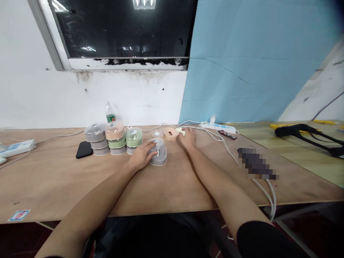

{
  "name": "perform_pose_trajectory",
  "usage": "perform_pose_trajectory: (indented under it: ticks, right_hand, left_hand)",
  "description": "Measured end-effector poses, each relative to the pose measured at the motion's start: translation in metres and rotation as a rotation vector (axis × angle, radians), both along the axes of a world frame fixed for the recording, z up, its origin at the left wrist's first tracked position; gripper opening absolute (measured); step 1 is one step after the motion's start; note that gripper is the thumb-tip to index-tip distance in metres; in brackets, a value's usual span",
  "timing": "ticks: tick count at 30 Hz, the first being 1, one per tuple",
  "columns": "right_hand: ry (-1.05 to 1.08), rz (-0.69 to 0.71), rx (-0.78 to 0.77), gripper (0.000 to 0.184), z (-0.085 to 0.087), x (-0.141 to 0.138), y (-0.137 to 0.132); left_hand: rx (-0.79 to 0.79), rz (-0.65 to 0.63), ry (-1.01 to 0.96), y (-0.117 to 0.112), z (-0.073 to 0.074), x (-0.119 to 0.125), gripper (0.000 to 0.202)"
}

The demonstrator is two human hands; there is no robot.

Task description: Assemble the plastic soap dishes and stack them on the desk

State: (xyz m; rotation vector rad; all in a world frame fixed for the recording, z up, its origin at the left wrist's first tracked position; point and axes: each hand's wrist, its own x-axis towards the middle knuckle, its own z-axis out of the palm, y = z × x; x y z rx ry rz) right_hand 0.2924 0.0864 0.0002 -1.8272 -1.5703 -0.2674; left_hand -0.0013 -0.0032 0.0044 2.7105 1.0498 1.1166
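Note:
My left hand (141,156) lies against the left side of a grey round-cornered container with a clear lid (159,158), its fingers and thumb around the lid. Farther back, my right hand (188,138) is closed at a small cream-coloured piece (181,131), whose kind I cannot make out. That piece touches or overlaps the right end of an open peach container (170,134) with a dark slot in it. A loose clear lid (157,133) lies left of the peach container. My right fingertips are partly hidden.
Grey (99,145), peach-and-green (116,143) and green-topped (134,138) container stacks stand left, before a plastic bottle (109,113). A black phone-like object (84,150) lies beside them. Power strips (218,128), white cables (229,150) and a blurred-out dark object (255,164) are around.

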Motion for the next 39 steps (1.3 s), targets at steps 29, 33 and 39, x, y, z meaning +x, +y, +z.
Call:
perform_pose_trajectory:
  ticks: [29,33,39]
  right_hand:
    - [-0.115,0.419,0.081,0.032,0.002,-0.086,-0.012]
    - [-0.185,0.380,0.004,0.032,-0.002,-0.084,0.005]
    - [-0.285,0.436,-0.041,0.043,-0.009,-0.090,0.018]
  left_hand:
    - [-0.118,-0.019,0.217,-0.001,-0.005,0.006,0.057]
    - [-0.101,-0.030,0.236,-0.004,-0.004,0.005,0.061]
    - [-0.083,-0.060,0.238,-0.002,-0.006,0.003,0.059]
